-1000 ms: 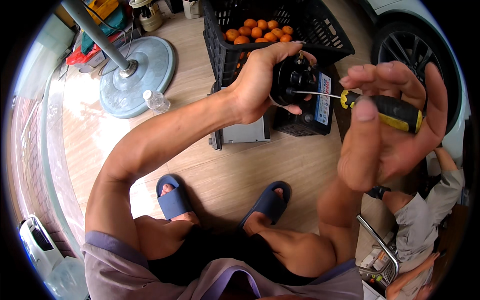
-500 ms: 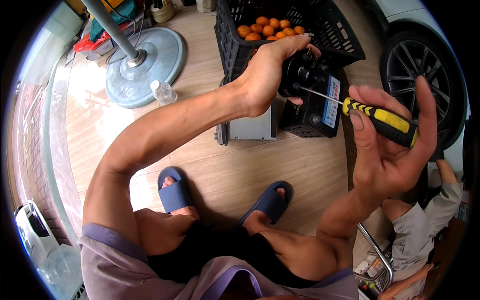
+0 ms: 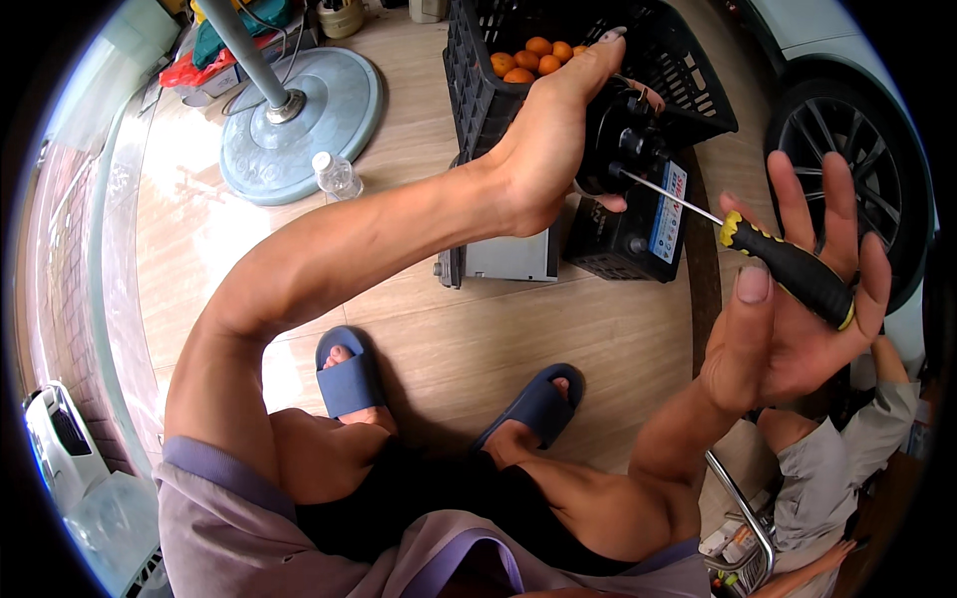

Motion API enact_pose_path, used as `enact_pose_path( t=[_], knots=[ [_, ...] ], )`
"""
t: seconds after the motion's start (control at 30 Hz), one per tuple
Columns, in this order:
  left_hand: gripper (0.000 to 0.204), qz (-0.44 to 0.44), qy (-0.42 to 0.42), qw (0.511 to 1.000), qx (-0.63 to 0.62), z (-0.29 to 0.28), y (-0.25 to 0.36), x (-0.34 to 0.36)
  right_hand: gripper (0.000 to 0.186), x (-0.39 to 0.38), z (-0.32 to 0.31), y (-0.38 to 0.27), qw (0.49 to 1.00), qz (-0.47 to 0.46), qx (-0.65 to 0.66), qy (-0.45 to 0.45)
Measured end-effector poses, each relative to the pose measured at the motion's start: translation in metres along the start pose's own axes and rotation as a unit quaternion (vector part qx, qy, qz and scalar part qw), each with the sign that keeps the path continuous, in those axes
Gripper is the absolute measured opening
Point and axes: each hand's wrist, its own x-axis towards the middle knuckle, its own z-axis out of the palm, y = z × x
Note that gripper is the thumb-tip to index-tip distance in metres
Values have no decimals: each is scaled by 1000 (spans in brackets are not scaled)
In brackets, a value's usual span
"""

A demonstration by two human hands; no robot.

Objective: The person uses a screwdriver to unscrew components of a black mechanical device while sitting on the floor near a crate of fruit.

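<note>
My left hand (image 3: 553,140) is closed around a round black part (image 3: 606,149) with several stubby posts, held up in front of the crate; its far side is hidden by the hand. A screwdriver (image 3: 797,277) with a black and yellow handle points at this part, its tip meeting one of the posts. The handle lies across the fingers of my right hand (image 3: 797,344), with the thumb beside it and the upper fingers spread, so the grip is loose. Below the part, on the floor, stands a black battery (image 3: 608,237) with a blue and white label.
A black plastic crate (image 3: 471,115) holds orange fruit (image 3: 538,47). A grey metal box (image 3: 508,259) sits beside the battery. On the left are a clear bottle (image 3: 339,179) and a round stand base (image 3: 299,154). A car wheel (image 3: 822,125) is at right, another person's leg (image 3: 812,468) below it.
The screwdriver handle has rolled in my right hand, showing its black side. My right fingers have spread and straightened. Both hands and the part appear slightly further right in view.
</note>
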Motion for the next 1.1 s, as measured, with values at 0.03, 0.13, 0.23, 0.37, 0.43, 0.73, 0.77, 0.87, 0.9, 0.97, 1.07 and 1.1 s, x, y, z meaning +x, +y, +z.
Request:
enact_pose_path(
  t=[0.03, 0.13, 0.23, 0.37, 0.43, 0.73, 0.77, 0.87, 0.9, 0.97, 1.07, 1.1],
  knots=[
    [61, -3, 0, 1000, -12, 1, 1, 1, 67, 4, -8, -1, 999, 8, 33, -11],
    [60, 0, -14, 1000, -21, 2, 3, 2, 68, 5, -12, -5, 998, 28, 25, -53],
    [58, -19, 9, 1000, -17, 4, 6, -1, 62, 3, -8, -7, 999, 18, -21, -29],
    [57, -21, 20, 999, -24, 3, 6, -4, 55, 3, -6, -9, 994, 8, -104, -17],
    [57, -10, 22, 1000, -16, 1, 7, -4, 63, 0, -3, -16, 983, 64, -170, 1],
    [55, 5, 28, 1000, -3, 1, 7, -3, 54, 8, 13, 2, 997, -11, -54, 51],
    [55, 5, 30, 1000, -4, 1, 5, -3, 55, 9, 13, 2, 998, -14, -21, 53],
    [53, 17, 27, 999, -17, 1, 4, -3, 52, 8, 6, -4, 1000, 6, 4, 25],
    [53, 22, 20, 999, -19, 2, 4, -1, 51, 6, 3, -8, 1000, 15, -3, 14],
    [52, 32, 7, 999, -23, 2, 3, 2, 46, 1, 6, -17, 984, 68, -158, 43],
    [52, 25, 14, 999, -22, 4, 7, -2, 47, -1, -7, -16, 979, 89, -181, 24],
    [52, 25, 15, 999, -24, 5, 7, -2, 48, 0, -8, -13, 977, 69, -200, 3]
  ],
)
